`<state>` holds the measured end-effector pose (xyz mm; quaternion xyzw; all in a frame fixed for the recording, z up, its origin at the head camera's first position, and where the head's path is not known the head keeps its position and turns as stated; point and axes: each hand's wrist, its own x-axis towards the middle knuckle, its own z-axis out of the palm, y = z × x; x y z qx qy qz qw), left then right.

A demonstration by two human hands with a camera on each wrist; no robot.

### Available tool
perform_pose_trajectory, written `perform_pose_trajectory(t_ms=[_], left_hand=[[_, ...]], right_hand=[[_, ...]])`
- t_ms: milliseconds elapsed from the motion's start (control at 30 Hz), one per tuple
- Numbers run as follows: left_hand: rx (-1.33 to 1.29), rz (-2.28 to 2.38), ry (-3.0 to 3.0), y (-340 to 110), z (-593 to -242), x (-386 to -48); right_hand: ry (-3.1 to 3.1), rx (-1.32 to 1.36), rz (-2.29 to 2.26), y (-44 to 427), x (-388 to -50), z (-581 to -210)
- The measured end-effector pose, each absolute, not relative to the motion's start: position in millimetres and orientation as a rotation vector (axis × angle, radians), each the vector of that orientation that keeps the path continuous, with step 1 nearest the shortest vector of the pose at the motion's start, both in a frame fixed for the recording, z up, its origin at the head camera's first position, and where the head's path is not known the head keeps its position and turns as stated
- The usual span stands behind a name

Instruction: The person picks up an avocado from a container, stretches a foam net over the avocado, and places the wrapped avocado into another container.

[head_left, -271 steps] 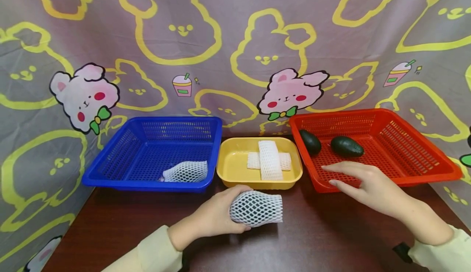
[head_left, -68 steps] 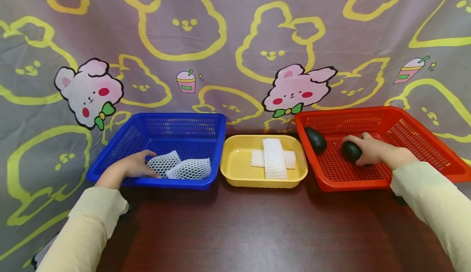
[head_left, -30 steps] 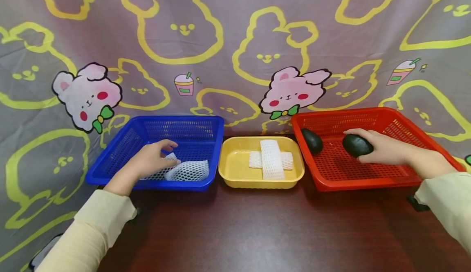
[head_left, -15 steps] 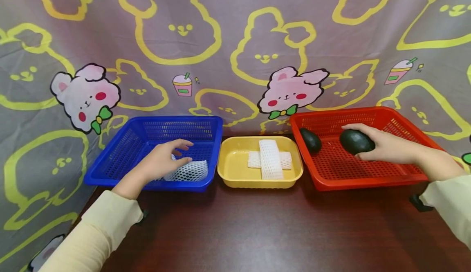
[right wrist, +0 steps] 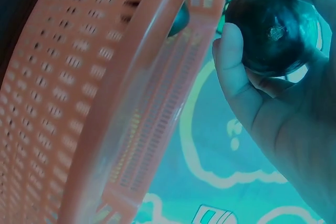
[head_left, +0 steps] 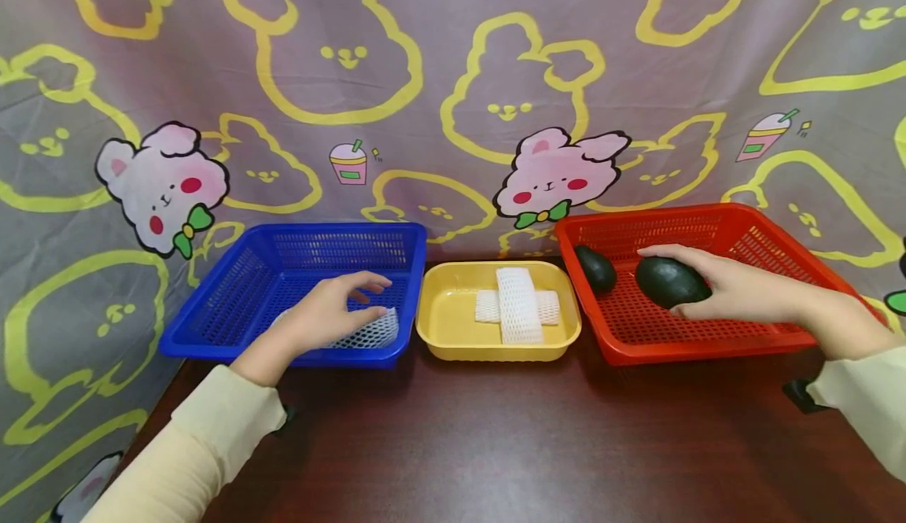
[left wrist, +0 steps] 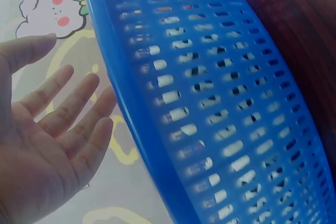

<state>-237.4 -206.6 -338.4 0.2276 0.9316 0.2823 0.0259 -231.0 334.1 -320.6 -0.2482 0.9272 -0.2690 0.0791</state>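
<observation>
No word, brand, number or sign can be read on the patterned backdrop cloth [head_left: 432,35], whose printed drink cups [head_left: 349,160] carry small green label patches [head_left: 350,175], nor on the blue basket [head_left: 340,244], the yellow tray [head_left: 453,314], the red basket [head_left: 708,350] or the held dark green fruit [head_left: 668,281].

Indoor worktable [head_left: 510,436] before cartoon-print cloth [head_left: 428,141]

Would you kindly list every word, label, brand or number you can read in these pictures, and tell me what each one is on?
There is no readable text in any view.
The backdrop shows only drawings, such as bunnies and drink cups; any marks on the cups are too small to read.
I see no lettering on the blue basket, yellow tray, red basket or the dark green fruit in the right hand.
</observation>
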Motion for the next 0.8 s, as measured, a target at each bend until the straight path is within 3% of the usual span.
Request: perform_pose_trajectory(t_ms=[800], left_hand=[[0.936,0.983,2.781,-152.5,-338.2,-235.6]], right_hand=[[2.533,-0.938,-0.861,270.1,-201.4,-315.4]])
